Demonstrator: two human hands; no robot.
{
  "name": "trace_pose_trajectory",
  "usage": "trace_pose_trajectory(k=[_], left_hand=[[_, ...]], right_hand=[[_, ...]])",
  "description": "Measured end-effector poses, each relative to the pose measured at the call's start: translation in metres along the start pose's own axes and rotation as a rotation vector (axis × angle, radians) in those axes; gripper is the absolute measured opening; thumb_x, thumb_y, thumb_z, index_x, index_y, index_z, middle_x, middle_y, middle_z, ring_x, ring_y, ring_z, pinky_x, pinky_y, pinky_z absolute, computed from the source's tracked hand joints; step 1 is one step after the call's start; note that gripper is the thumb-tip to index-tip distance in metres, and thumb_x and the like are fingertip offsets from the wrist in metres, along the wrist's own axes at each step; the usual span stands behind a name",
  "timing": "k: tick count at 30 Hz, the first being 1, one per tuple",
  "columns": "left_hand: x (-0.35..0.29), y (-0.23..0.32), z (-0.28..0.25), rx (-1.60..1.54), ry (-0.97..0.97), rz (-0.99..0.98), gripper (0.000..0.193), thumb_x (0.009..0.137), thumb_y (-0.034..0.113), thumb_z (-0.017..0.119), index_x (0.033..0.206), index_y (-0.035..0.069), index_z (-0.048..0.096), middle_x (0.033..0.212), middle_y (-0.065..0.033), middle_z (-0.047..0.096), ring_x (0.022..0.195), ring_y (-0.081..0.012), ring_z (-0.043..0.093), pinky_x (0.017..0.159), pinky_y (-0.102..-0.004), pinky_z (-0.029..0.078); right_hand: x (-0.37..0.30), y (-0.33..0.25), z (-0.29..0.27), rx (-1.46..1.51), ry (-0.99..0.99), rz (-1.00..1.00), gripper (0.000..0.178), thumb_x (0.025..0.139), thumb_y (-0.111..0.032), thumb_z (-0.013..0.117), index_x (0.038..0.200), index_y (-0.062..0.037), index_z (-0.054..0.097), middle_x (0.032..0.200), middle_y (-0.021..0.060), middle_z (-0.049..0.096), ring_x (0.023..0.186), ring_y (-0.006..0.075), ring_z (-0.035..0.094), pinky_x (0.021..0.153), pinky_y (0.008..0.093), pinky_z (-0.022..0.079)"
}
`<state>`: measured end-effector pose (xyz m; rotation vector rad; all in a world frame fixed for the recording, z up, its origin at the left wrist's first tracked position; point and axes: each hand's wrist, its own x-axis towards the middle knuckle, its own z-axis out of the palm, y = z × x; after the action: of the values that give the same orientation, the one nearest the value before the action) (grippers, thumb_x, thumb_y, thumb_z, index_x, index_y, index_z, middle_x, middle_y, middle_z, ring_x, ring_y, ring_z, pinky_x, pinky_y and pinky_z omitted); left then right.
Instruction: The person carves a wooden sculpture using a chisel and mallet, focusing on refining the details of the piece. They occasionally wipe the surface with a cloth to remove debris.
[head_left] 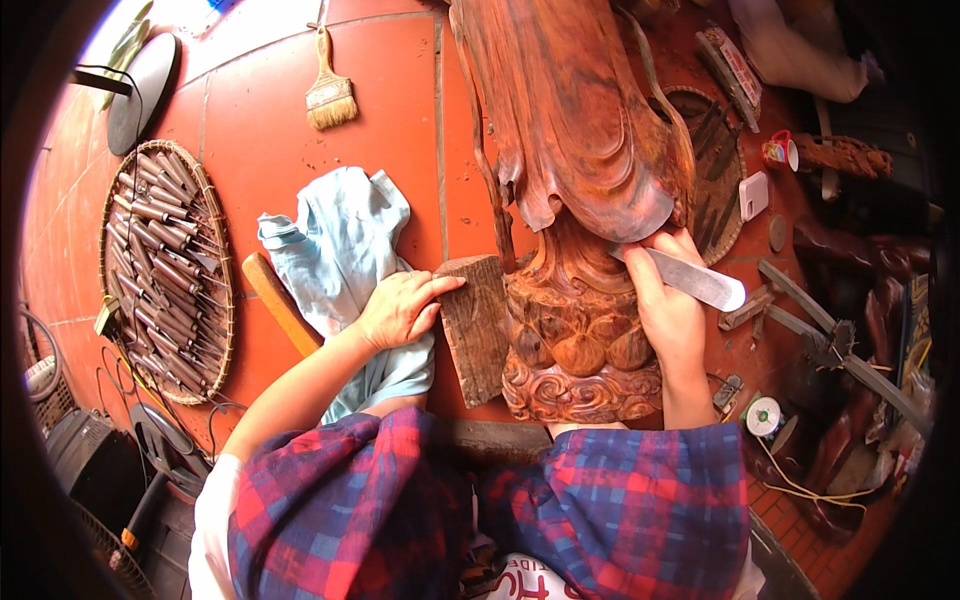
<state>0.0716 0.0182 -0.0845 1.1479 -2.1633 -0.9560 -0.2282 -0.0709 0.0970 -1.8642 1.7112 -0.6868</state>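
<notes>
Brown tools (165,272) fill a wicker basket (227,275); right grip (670,308) clasps a metal blade (702,283), left grip (398,310) lies loose on wooden block (474,338).

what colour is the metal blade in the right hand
The metal blade is silvery grey, clearest in the head view.

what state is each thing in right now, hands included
Left hand: open, fingers on the wooden block
Right hand: closed on a flat metal blade
Wooden carving: uncovered, scrollwork at its near end
Light-blue cloth: crumpled
Left-side woven basket: filled with wooden-handled tools
Paintbrush: lying on the tiled floor
</notes>
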Motion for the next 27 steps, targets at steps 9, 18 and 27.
trace_pose_trajectory(k=[9,18,27], left_hand=[[0.001,-0.001,0.003,-0.018,-0.006,0.001,0.051,0.084,0.019,0.057,0.135,0.015,0.054,0.089,-0.0113,0.058,0.083,-0.0321,0.06,0.078,-0.0431,0.049],[-0.002,-0.001,0.003,0.001,-0.017,-0.014,0.05,0.085,0.021,0.055,0.135,0.016,0.054,0.087,-0.0106,0.056,0.081,-0.0315,0.06,0.077,-0.0425,0.049],[-0.001,0.0,-0.001,-0.002,-0.051,-0.019,0.049,0.083,0.018,0.055,0.132,0.01,0.056,0.094,-0.0144,0.061,0.085,-0.0348,0.061,0.078,-0.0448,0.049]], right_hand=[[0.0,0.012,0.003,0.024,0.054,0.015,0.011,0.082,-0.004,0.072,0.077,0.001,0.063,0.081,0.014,0.059,0.074,0.0279,0.059,0.068,0.0386,0.047],[-0.005,0.007,0.007,0.042,0.043,0.043,0.015,0.084,-0.006,0.065,0.075,0.003,0.058,0.085,0.0144,0.054,0.076,0.0302,0.058,0.069,0.0412,0.046],[-0.006,0.004,0.011,0.0,0.083,-0.007,0.012,0.088,-0.001,0.06,0.078,0.004,0.055,0.081,0.0112,0.049,0.073,0.0233,0.053,0.068,0.0349,0.043]])
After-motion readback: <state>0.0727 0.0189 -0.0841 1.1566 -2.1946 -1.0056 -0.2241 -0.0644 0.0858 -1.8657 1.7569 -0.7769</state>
